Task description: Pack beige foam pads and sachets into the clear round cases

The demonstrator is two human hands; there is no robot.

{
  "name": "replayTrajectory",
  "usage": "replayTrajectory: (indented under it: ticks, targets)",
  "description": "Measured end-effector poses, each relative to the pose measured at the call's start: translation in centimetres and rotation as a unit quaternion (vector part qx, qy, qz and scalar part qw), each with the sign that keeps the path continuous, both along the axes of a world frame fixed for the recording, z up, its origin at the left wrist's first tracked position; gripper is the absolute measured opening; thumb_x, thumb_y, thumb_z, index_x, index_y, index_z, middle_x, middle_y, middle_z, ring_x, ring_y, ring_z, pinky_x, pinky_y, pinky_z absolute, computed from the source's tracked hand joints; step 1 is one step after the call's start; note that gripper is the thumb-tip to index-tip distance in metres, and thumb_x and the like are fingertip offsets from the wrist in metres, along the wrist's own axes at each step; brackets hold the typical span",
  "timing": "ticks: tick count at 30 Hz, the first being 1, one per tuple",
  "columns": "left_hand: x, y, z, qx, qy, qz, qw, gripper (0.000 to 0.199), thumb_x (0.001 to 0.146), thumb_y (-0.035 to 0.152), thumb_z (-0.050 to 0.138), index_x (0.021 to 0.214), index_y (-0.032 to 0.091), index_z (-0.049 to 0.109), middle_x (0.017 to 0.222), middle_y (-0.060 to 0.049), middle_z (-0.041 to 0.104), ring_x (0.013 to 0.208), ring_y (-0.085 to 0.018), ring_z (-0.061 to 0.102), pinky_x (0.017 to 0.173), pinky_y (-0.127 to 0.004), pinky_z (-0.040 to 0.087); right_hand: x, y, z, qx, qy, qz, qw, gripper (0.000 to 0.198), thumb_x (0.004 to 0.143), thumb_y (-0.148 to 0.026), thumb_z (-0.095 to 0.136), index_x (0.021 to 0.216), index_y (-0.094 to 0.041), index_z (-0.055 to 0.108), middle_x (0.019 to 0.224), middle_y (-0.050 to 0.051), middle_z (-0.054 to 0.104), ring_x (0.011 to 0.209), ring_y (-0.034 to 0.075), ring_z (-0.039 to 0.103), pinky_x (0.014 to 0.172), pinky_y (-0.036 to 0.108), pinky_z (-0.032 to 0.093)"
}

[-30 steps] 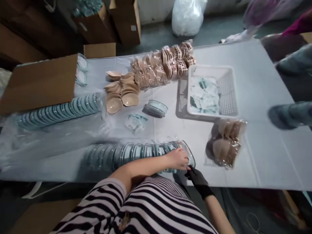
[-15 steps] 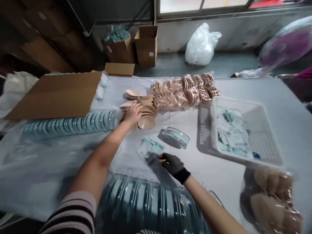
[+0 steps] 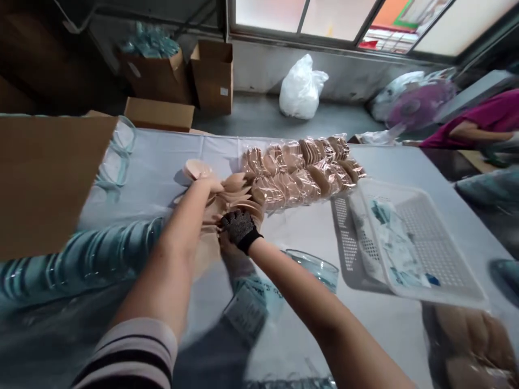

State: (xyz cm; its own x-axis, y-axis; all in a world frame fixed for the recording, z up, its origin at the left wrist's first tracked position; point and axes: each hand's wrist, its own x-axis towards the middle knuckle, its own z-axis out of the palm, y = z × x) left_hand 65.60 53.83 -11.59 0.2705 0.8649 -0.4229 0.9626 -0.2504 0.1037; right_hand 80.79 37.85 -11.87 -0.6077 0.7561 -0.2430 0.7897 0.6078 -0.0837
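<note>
My bare left hand [image 3: 206, 182] reaches over the far left part of a pile of beige cup-shaped pads [image 3: 237, 197]; its fingertips are blurred and partly hidden, so its grip is unclear. My right hand [image 3: 239, 226], in a black dotted glove with bare fingertips, is at the pile's near edge, its fingers curled on the pads. Just beyond my left hand lies one lighter pad [image 3: 198, 167]. Closer to me are printed cards [image 3: 246, 312] and a clear round plastic piece [image 3: 318, 267], partly covered by my right forearm.
Bagged pads [image 3: 300, 178] lie behind the pile to the right. A white perforated basket [image 3: 441, 216] holds printed packets. On the left are a cardboard sheet [image 3: 44, 183] and a row of clear round pieces [image 3: 101, 251]. A person in a magenta top [image 3: 478, 121] is at far right.
My right hand has moved from beside the printed cards up to the pile of pads. My left hand stays at the pile, farther toward its far side. The view has shifted.
</note>
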Motion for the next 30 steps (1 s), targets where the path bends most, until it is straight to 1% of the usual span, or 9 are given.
replayTrajectory:
  ticks: [2, 5, 12, 14, 19, 21, 23, 26, 30]
  targets:
    - [0.0, -1.4, -1.1, -0.020, 0.002, -0.021, 1.000, 0.044, 0.076, 0.036, 0.059, 0.114, 0.019, 0.071, 0.120, -0.016, 0.069, 0.117, -0.033, 0.059, 0.105, -0.045, 0.040, 0.5, 0.2, -0.4, -0.035, -0.006, 0.002, 0.999, 0.043, 0.087, -0.027, 0.059, 0.130, -0.027, 0.059, 0.122, 0.011, 0.066, 0.109, 0.031, 0.061, 0.090, 0.047, 0.047]
    - [0.8, -6.5, -1.9, -0.014, -0.011, -0.037, 0.999, 0.041, 0.084, 0.038, 0.050, 0.113, 0.019, 0.071, 0.116, -0.015, 0.070, 0.109, -0.030, 0.063, 0.095, -0.037, 0.047, 1.5, -2.2, -0.7, -0.058, 0.017, 0.019, 0.998, 0.031, 0.092, -0.027, 0.052, 0.119, -0.026, 0.067, 0.115, 0.010, 0.070, 0.104, 0.029, 0.063, 0.084, 0.040, 0.048]
    - [7.5, -21.5, -1.4, -0.022, -0.059, -0.035, 0.997, 0.038, 0.087, 0.034, 0.048, 0.113, 0.018, 0.070, 0.114, -0.016, 0.068, 0.110, -0.032, 0.061, 0.094, -0.044, 0.047, 6.8, -14.2, 0.2, -0.116, -0.016, -0.051, 0.992, 0.032, 0.099, -0.031, 0.046, 0.107, -0.015, 0.073, 0.105, 0.015, 0.072, 0.098, 0.028, 0.064, 0.085, 0.038, 0.045]
    - [9.8, -24.2, -1.0, -0.016, -0.083, -0.023, 0.996, 0.037, 0.087, 0.030, 0.048, 0.116, 0.017, 0.068, 0.115, -0.017, 0.067, 0.111, -0.033, 0.060, 0.095, -0.047, 0.046, 9.5, -17.3, 0.7, -0.108, -0.022, -0.076, 0.991, 0.030, 0.098, -0.027, 0.047, 0.110, -0.017, 0.072, 0.110, 0.015, 0.071, 0.104, 0.028, 0.062, 0.089, 0.039, 0.043]
    - [12.4, -29.5, 1.9, 0.105, -0.227, 0.002, 0.968, 0.049, 0.082, 0.010, 0.047, 0.130, 0.017, 0.059, 0.134, -0.015, 0.057, 0.128, -0.030, 0.048, 0.108, -0.047, 0.037, 16.3, -24.3, 2.1, -0.016, 0.049, -0.154, 0.987, 0.040, 0.090, -0.022, 0.057, 0.130, -0.018, 0.061, 0.132, 0.015, 0.060, 0.118, 0.028, 0.051, 0.099, 0.042, 0.039]
    - [12.2, -32.7, 3.1, 0.053, -0.308, -0.053, 0.948, 0.044, 0.082, 0.006, 0.044, 0.118, 0.019, 0.066, 0.121, -0.009, 0.064, 0.117, -0.023, 0.056, 0.103, -0.037, 0.043, 18.1, -27.3, 2.6, -0.017, 0.062, -0.202, 0.977, 0.039, 0.089, -0.024, 0.060, 0.126, -0.016, 0.063, 0.125, 0.015, 0.063, 0.113, 0.028, 0.054, 0.094, 0.039, 0.042]
    - [11.9, -36.5, 3.5, -0.056, -0.341, -0.120, 0.931, 0.040, 0.082, 0.004, 0.041, 0.103, 0.022, 0.070, 0.107, -0.004, 0.069, 0.104, -0.018, 0.062, 0.095, -0.030, 0.048, 19.3, -30.2, 3.0, -0.053, 0.068, -0.235, 0.968, 0.030, 0.090, -0.024, 0.057, 0.117, -0.016, 0.067, 0.115, 0.014, 0.067, 0.105, 0.027, 0.059, 0.088, 0.036, 0.045]
    - [11.8, -41.5, 2.3, -0.130, -0.233, -0.142, 0.953, 0.039, 0.080, 0.006, 0.052, 0.112, 0.023, 0.068, 0.120, -0.005, 0.066, 0.115, -0.021, 0.059, 0.099, -0.031, 0.046, 20.0, -33.7, 3.6, -0.123, 0.115, -0.257, 0.952, 0.027, 0.095, -0.026, 0.050, 0.112, -0.018, 0.069, 0.108, 0.011, 0.071, 0.098, 0.023, 0.063, 0.083, 0.031, 0.046]
    - [11.9, -44.3, 0.1, -0.105, 0.002, -0.024, 0.994, 0.058, 0.075, 0.016, 0.071, 0.131, 0.022, 0.056, 0.136, -0.016, 0.051, 0.122, -0.032, 0.054, 0.100, -0.041, 0.045, 20.8, -36.4, 4.3, -0.175, 0.169, -0.236, 0.941, 0.028, 0.096, -0.030, 0.050, 0.113, -0.020, 0.070, 0.107, 0.009, 0.072, 0.098, 0.021, 0.066, 0.083, 0.030, 0.047]
